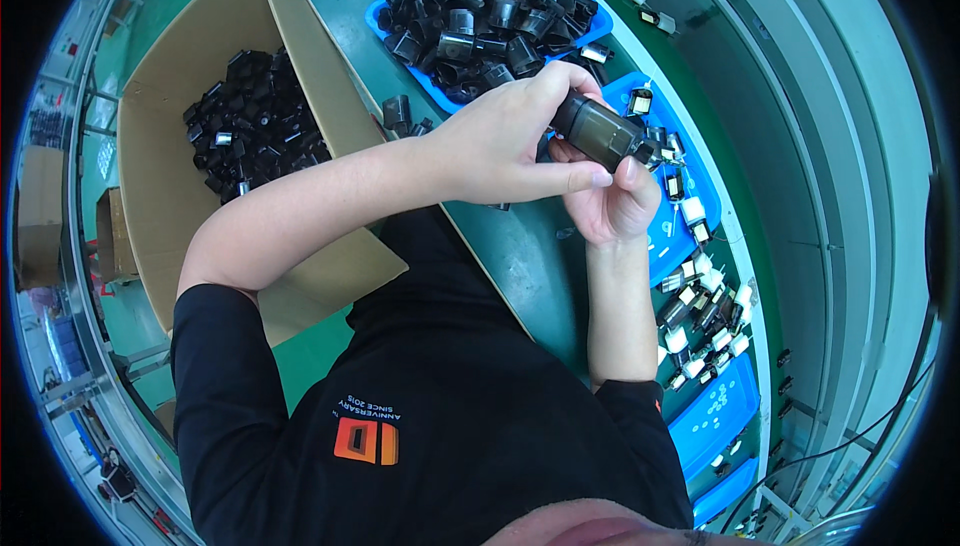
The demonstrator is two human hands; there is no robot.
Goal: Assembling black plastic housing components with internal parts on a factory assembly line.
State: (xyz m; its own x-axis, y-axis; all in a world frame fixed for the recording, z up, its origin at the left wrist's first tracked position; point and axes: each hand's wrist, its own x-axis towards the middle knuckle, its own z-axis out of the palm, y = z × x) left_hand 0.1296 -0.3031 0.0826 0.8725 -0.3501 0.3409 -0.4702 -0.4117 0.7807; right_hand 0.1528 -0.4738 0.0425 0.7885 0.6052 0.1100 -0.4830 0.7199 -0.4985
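A dark, see-through cylindrical plastic housing (598,132) is held in both hands above the green table. My left hand (505,136) is wrapped over its upper end, fingers behind it and thumb stretched along its near side. Around the lower right end my right hand (615,208) closes from below, thumb tip pressed near a narrow fitting; its other fingers are partly hidden behind the housing. Behind the hands a blue tray (437,94) is heaped with similar dark plastic shells (490,16). A few loose dark shells (398,112) lie on the table beside my left wrist.
At the left an open cardboard box (165,136) holds many black parts (255,121). Another blue tray (668,256) with small fittings sits right of my hands. Black-and-white pieces (705,316) pile along the table edge, with a blue tray (715,416) of small round bits nearer me.
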